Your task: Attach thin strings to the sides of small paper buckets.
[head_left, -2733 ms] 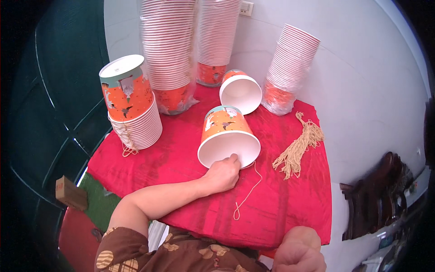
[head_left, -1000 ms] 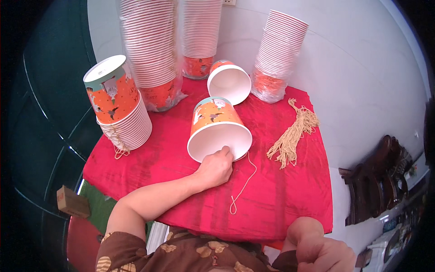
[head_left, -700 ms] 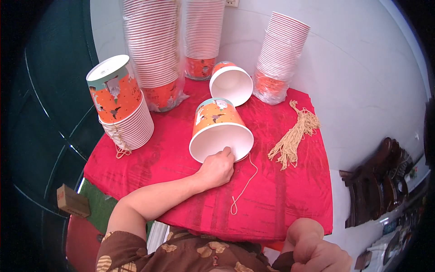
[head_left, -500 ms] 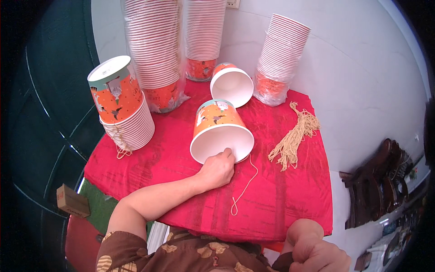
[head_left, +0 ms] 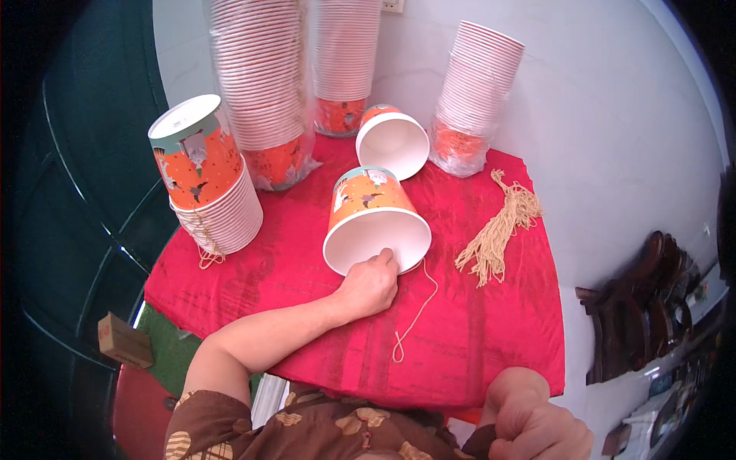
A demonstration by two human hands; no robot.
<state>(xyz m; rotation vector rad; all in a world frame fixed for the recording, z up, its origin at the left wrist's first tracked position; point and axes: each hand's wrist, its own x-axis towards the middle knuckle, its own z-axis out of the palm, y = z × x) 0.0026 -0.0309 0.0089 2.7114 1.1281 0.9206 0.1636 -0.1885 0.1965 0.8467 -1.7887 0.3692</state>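
An orange paper bucket (head_left: 376, 203) with a white inside lies tilted on the table, its mouth turned toward me. My left hand (head_left: 369, 285) grips its near rim, thumb and fingers closed over the edge. From beside that rim a thin beige string (head_left: 418, 314) trails over the cloth and ends in a small loop. My right hand (head_left: 540, 425) is raised at the lower right, close to my body and off the table edge. Its fingers are curled closed, and their inside is hidden. Behind the held bucket, a second paper bucket (head_left: 392, 146) lies on its side.
A red cloth (head_left: 299, 307) covers the table. A bundle of beige strings (head_left: 506, 222) lies at the right. Nested buckets (head_left: 230, 215) with string on them stand left; tall wrapped stacks (head_left: 261, 77) and a shorter stack (head_left: 475, 92) stand behind. A cardboard box (head_left: 125, 340) sits beyond the left edge.
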